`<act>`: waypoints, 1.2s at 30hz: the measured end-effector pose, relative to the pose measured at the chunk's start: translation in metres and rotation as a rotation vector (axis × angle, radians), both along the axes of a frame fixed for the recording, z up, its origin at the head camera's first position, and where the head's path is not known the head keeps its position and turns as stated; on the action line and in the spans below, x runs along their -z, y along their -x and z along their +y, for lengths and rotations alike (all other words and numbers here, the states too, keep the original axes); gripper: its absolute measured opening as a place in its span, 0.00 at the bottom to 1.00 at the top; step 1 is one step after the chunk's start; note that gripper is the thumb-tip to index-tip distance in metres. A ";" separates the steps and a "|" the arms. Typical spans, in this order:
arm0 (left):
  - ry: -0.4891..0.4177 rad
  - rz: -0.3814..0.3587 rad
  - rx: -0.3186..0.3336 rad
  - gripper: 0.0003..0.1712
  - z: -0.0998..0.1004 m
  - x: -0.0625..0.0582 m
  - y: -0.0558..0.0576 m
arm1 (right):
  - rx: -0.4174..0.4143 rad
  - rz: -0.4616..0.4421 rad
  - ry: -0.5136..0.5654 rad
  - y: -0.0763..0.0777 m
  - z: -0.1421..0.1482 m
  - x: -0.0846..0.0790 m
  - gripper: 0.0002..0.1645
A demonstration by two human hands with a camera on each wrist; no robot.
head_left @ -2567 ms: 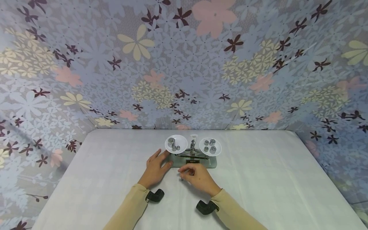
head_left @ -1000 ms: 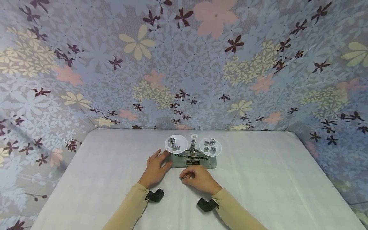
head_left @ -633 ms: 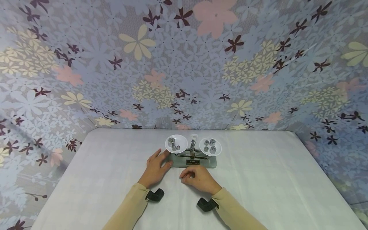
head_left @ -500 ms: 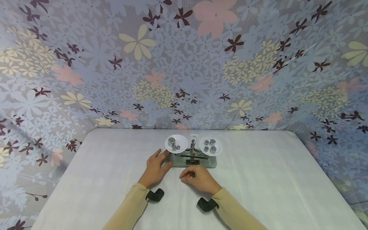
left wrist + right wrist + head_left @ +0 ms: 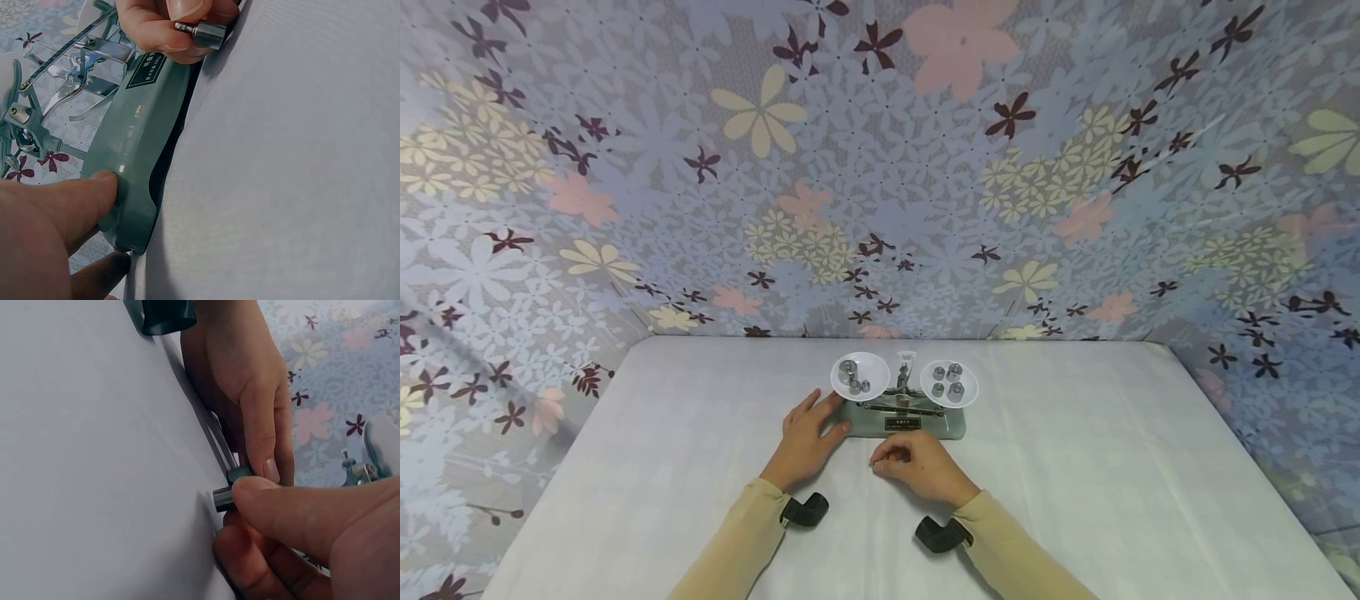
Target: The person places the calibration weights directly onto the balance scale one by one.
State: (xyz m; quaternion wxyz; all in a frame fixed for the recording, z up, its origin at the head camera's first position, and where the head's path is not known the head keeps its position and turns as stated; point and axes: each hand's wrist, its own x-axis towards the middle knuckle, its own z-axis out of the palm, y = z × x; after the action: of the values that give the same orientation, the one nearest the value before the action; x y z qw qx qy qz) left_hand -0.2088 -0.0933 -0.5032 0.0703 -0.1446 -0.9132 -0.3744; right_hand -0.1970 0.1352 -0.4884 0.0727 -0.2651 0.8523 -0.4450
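A green balance scale (image 5: pixel 865 425) stands on the white-covered table. Its left pan (image 5: pixel 874 364) and right pan (image 5: pixel 964 398) are white and each carry several metal weights. My left hand (image 5: pixel 805 442) rests on the left end of the base, thumb on top and fingers spread beside it, partly hidden. Just in front of the base, my right hand (image 5: pixel 925 467) pinches a small metal weight (image 5: pixel 209 35) between thumb and fingers. The weight is a cylinder with a narrow knob; the right wrist view shows its end (image 5: pixel 223 499) jutting out past the thumb.
The scale's pointer and beam (image 5: pixel 902 379) rise between the pans. A black wrist mount (image 5: pixel 805 510) sits on the left sleeve and another mount (image 5: pixel 940 537) on the right. Flower-patterned fabric (image 5: pixel 880 167) stands behind and beside the table (image 5: pixel 1112 467).
My right hand has drawn back slightly from the base, baring its nameplate. The weight, seen below the fingertips earlier, is now mostly hidden by the fingers in the head view. The left hand stays put.
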 end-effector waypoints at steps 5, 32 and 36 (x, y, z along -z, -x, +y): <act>0.004 0.002 0.002 0.30 0.000 0.001 0.000 | 0.012 0.002 0.010 -0.002 -0.001 -0.001 0.02; -0.041 0.089 0.010 0.30 0.001 0.000 -0.004 | 0.069 0.016 0.013 -0.005 -0.004 -0.010 0.02; -0.024 0.038 0.005 0.29 0.001 0.000 -0.001 | 0.075 0.016 0.016 -0.007 -0.004 -0.012 0.02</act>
State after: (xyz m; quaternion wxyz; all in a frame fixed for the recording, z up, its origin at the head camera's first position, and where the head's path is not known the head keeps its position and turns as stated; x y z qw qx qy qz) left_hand -0.2075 -0.0926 -0.5034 0.0883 -0.1528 -0.9069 -0.3825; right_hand -0.1904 0.1311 -0.4762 0.0472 -0.2372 0.8585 -0.4522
